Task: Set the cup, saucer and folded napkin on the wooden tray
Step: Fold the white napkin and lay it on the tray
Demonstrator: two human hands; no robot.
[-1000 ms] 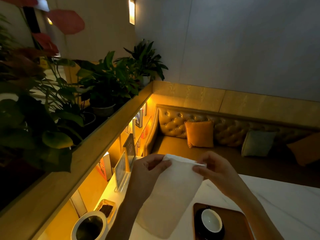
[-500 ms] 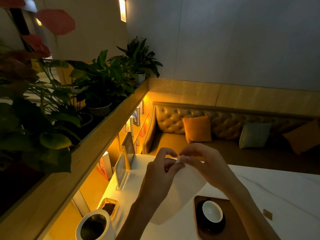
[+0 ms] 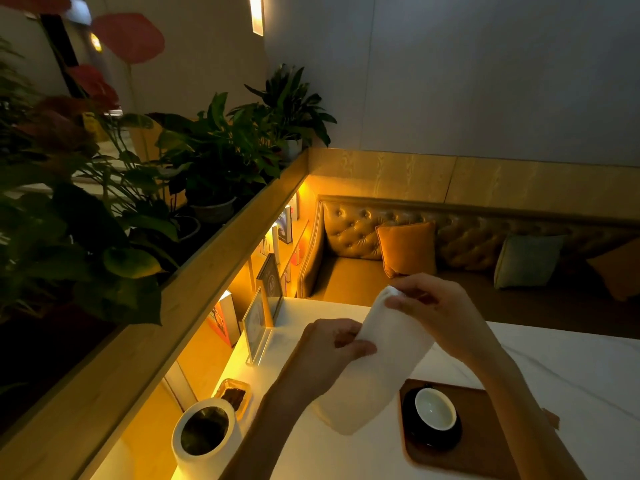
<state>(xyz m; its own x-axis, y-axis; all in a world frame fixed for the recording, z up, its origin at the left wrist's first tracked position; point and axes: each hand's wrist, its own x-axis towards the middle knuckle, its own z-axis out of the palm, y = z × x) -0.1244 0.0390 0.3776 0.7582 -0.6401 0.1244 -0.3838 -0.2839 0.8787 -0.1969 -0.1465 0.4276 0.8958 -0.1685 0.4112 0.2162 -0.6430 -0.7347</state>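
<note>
A white napkin [image 3: 375, 362] hangs folded lengthwise in the air above the white table. My right hand [image 3: 436, 313] pinches its top end. Lower down, my left hand [image 3: 332, 351] grips its left edge about midway. Below and to the right lies the wooden tray [image 3: 481, 441] on the table. A dark saucer [image 3: 433, 441] sits on the tray's left part, and a cup [image 3: 434, 412] with a white inside stands on the saucer. My right forearm crosses over the tray's right side.
A white round container [image 3: 206, 433] and a small dish [image 3: 233, 396] stand at the table's left edge, with a clear sign holder [image 3: 258, 327] behind them. A lit bookshelf and planter ledge [image 3: 166, 320] run along the left. A tufted sofa [image 3: 349, 237] with cushions lies beyond the table.
The napkin went from spread wide between both hands to folded narrow. My left hand slid down its edge while my right hand kept the top.
</note>
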